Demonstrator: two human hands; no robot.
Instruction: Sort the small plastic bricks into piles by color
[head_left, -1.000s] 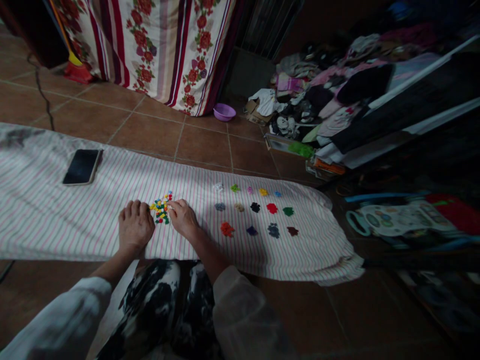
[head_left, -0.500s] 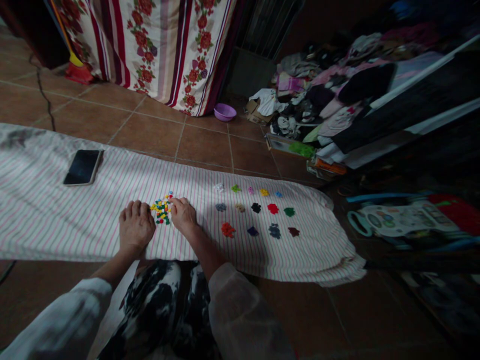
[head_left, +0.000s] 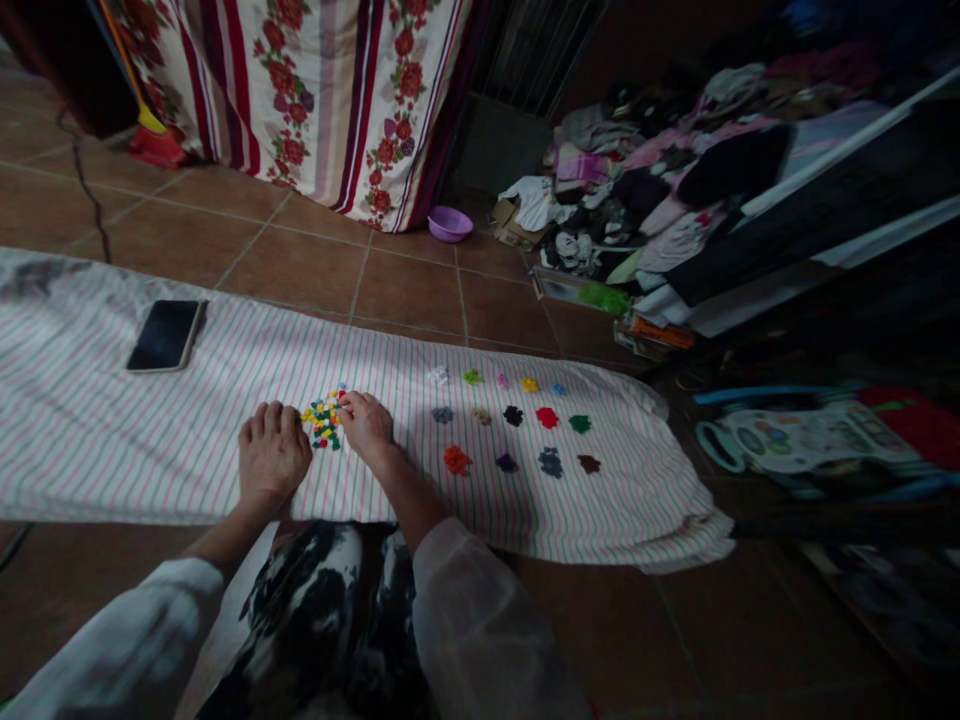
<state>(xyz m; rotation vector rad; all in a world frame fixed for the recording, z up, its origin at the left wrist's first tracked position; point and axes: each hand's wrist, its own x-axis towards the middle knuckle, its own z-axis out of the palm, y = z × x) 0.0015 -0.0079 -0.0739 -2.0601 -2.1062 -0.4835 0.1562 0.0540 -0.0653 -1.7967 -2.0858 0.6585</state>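
Right hand (head_left: 367, 427) crept up a hair, fingers bunched at the mixed pieces (head_left: 322, 422), can't tell if pinching; left hand (head_left: 273, 452) flat, lower left.

A striped cloth (head_left: 202, 430) bears a phone (head_left: 165, 335), mixed small pieces (head_left: 324, 425) and single-colour piles (head_left: 547, 417).

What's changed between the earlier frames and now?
Only a small move: the right hand has shifted slightly away from the body, at the right side of the mixed pile. Can't tell whether its grip took or let go of a piece. Unchanged: left hand flat beside the pile, phone, single-colour piles.
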